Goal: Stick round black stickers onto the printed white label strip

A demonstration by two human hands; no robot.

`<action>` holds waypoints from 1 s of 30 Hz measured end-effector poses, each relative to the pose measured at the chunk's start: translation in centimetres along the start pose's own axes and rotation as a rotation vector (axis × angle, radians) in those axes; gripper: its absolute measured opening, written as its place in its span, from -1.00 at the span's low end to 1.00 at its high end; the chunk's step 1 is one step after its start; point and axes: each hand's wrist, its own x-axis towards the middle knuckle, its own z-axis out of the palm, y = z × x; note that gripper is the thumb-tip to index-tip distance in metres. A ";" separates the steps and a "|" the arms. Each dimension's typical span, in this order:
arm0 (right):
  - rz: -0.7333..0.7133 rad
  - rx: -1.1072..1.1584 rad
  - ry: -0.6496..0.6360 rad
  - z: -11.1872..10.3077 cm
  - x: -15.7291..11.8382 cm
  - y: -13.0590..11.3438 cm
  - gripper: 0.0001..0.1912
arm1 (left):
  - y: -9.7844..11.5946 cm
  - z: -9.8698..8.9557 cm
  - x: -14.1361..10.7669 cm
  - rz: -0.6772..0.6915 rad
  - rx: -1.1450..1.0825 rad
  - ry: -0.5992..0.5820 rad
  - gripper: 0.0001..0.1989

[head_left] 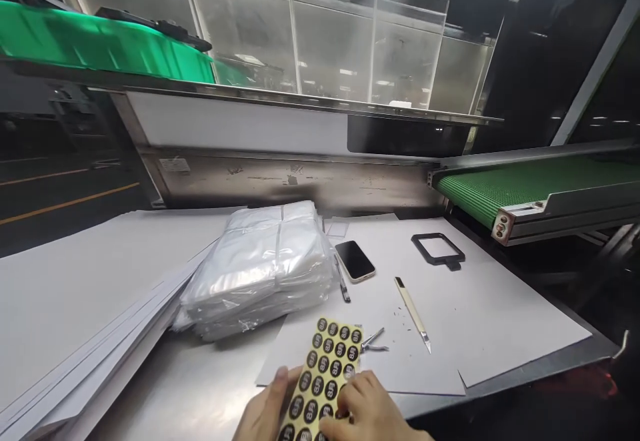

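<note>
A yellow sheet of round black stickers point(323, 364), printed in pale characters, is held up near the bottom middle of the head view. My left hand point(267, 404) grips its left edge, thumb along the side. Curled over the right edge, my right hand point(367, 406) has its thumb and fingers pressed on the lower stickers; whether a sticker is lifted cannot be made out. Just beyond the sheet lies a pair of metal nail clippers point(374, 342), partly covered by it. A utility knife point(413, 314) rests to the right, blade towards me.
A bundle of clear plastic bags point(260, 261) lies ahead, with a pen point(343, 284) and a phone point(355, 260) beside it. A black frame point(438, 249) sits farther right. Stacked white sheets point(100, 307) cover the left; a green conveyor belt point(540, 184) runs at the right.
</note>
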 end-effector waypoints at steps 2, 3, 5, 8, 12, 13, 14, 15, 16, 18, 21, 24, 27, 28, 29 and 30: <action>0.027 -0.019 -0.009 1.5 -0.5 -0.8 -0.90 | 1.1 -0.3 -0.1 -0.108 -0.227 -0.023 -0.42; 0.037 -0.015 -0.028 1.9 -0.7 -0.9 -0.92 | 1.6 -0.3 0.0 -0.110 -0.248 -0.042 -0.39; 0.021 0.013 -0.077 1.8 -1.0 -0.8 -0.92 | 2.2 -0.2 0.2 -0.093 -0.215 -0.062 -0.41; -0.025 0.093 -0.143 1.1 -1.0 -0.2 -0.95 | 2.6 0.2 0.6 -0.091 -0.166 -0.101 -0.61; 0.062 0.252 -0.290 0.5 -1.0 0.4 -0.83 | 2.5 0.3 0.5 -0.062 -0.174 -0.095 -0.70; 0.105 0.286 -0.326 0.4 -1.0 0.4 -0.74 | 2.5 0.1 0.5 -0.059 -0.209 -0.071 -0.70; 0.149 0.316 -0.355 0.4 -1.0 0.4 -0.65 | 2.5 -0.2 0.5 -0.068 -0.243 -0.034 -0.69; 0.188 0.337 -0.377 0.3 -1.1 0.4 -0.56 | 2.5 -0.5 0.5 -0.087 -0.267 0.020 -0.69; 0.220 0.352 -0.395 0.3 -1.2 0.4 -0.50 | 2.7 -1.0 0.4 -0.112 -0.289 0.084 -0.70; 0.232 0.381 -0.433 0.0 -1.1 0.4 -0.44 | 3.2 -1.8 -0.1 -0.168 -0.346 0.174 -0.70; 0.175 0.447 -0.484 -1.0 0.0 0.7 -0.55 | 3.9 -2.1 -1.4 -0.248 -0.464 0.034 -0.77; 0.181 0.658 -0.536 -2.4 1.7 1.1 -0.67 | 3.2 -0.7 -2.3 -0.304 -0.421 -0.176 -0.79; 0.339 0.867 -0.525 -3.4 2.4 1.4 -0.68 | 1.5 0.8 -1.9 -0.250 -0.283 -0.193 -0.75; 0.450 0.874 -0.481 -3.6 2.2 1.5 -0.69 | 1.0 1.1 -1.6 -0.231 -0.232 -0.174 -0.74; 0.582 0.860 -0.416 -3.6 2.0 1.6 -0.70 | 0.7 1.3 -1.3 -0.221 -0.188 -0.158 -0.75; 0.716 0.846 -0.346 -3.6 1.8 1.6 -0.73 | 0.6 1.3 -1.1 -0.220 -0.160 -0.154 -0.75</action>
